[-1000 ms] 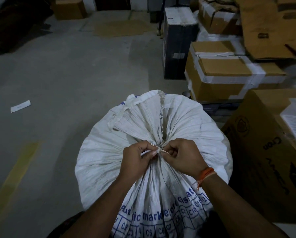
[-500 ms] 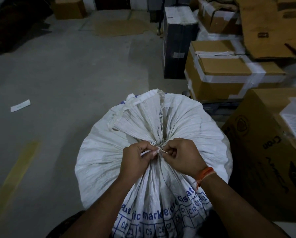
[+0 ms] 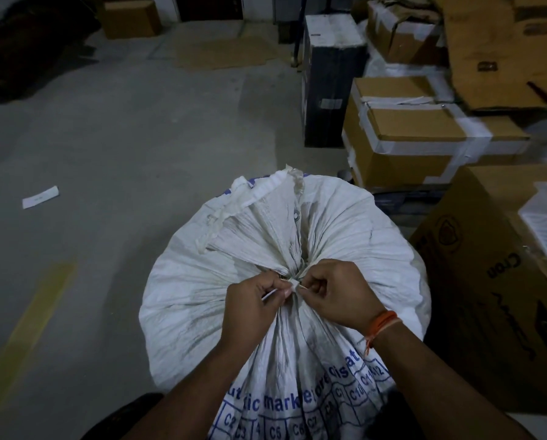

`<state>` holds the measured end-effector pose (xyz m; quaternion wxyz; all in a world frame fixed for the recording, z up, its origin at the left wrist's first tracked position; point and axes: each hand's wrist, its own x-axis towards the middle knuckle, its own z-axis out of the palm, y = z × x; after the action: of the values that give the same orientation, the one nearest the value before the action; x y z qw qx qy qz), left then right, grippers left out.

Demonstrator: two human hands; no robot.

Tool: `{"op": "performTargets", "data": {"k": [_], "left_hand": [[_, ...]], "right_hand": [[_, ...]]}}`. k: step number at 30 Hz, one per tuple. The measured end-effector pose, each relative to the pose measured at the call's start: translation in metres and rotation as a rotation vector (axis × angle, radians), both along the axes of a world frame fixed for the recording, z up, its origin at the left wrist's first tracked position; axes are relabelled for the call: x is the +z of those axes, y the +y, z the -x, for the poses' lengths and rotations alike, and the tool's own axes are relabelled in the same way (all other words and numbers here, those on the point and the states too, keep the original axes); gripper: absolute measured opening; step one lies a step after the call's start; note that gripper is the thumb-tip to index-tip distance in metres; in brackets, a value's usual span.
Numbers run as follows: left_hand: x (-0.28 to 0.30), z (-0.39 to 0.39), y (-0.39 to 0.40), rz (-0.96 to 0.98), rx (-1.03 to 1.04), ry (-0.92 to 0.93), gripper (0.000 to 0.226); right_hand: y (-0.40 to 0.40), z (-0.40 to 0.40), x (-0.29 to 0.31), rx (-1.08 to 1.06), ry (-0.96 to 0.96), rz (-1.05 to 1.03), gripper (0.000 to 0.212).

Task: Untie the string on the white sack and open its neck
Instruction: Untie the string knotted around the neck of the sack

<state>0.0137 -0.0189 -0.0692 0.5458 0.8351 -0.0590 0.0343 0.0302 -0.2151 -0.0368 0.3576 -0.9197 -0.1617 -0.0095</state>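
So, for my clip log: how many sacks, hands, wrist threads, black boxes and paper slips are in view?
White sack: 1
Hands: 2, left hand and right hand
Orange wrist thread: 1
Black box: 1
Paper slip: 1
Total: 6

Grey concrete floor (image 3: 113, 147), dim, with a faded yellow painted stripe (image 3: 27, 331) left of the white sack (image 3: 202, 296). The sack stands on the floor. Left of the sack and farther off: a white paper slip (image 3: 40, 196). Beyond the sack: a flattened cardboard sheet (image 3: 224, 52); a black box (image 3: 329, 90). Right of the sack: taped cardboard boxes (image 3: 424, 144), stacked.
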Motion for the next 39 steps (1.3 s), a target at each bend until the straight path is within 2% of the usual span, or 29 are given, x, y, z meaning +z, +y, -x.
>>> {"op": "performTargets", "data": {"k": [4, 8, 11, 20, 27, 32, 34, 37, 39], "left_hand": [[-0.001, 0.002, 0.000, 0.004, 0.011, 0.021, 0.012], [-0.002, 0.002, -0.002, 0.047, 0.005, 0.068, 0.014], [0.000, 0.003, -0.004, -0.001, -0.003, 0.048, 0.016], [0.004, 0.000, -0.001, 0.028, 0.042, 0.064, 0.009], [0.001, 0.001, -0.003, 0.061, 0.016, 0.098, 0.012], [0.005, 0.001, -0.001, 0.060, 0.016, 0.126, 0.015], [0.008, 0.001, -0.002, 0.042, 0.011, 0.134, 0.015], [0.011, 0.000, -0.001, 0.022, 0.034, 0.142, 0.017], [0.013, 0.000, -0.001, 0.031, 0.029, 0.153, 0.018]], "right_hand": [[-0.013, 0.001, 0.006, 0.012, 0.048, 0.024, 0.010], [-0.013, 0.000, 0.006, 0.014, -0.016, 0.077, 0.011], [-0.001, -0.002, -0.002, 0.014, -0.047, 0.081, 0.012], [-0.014, -0.001, 0.008, 0.005, -0.013, -0.015, 0.007], [-0.005, -0.002, 0.000, 0.020, -0.058, 0.020, 0.007], [0.000, -0.003, -0.001, 0.003, -0.020, -0.035, 0.005], [-0.001, -0.001, -0.001, -0.004, 0.013, -0.073, 0.013], [0.000, 0.002, 0.000, 0.005, 0.092, -0.133, 0.037], [0.001, 0.003, 0.000, 0.021, 0.117, -0.171, 0.041]]}}
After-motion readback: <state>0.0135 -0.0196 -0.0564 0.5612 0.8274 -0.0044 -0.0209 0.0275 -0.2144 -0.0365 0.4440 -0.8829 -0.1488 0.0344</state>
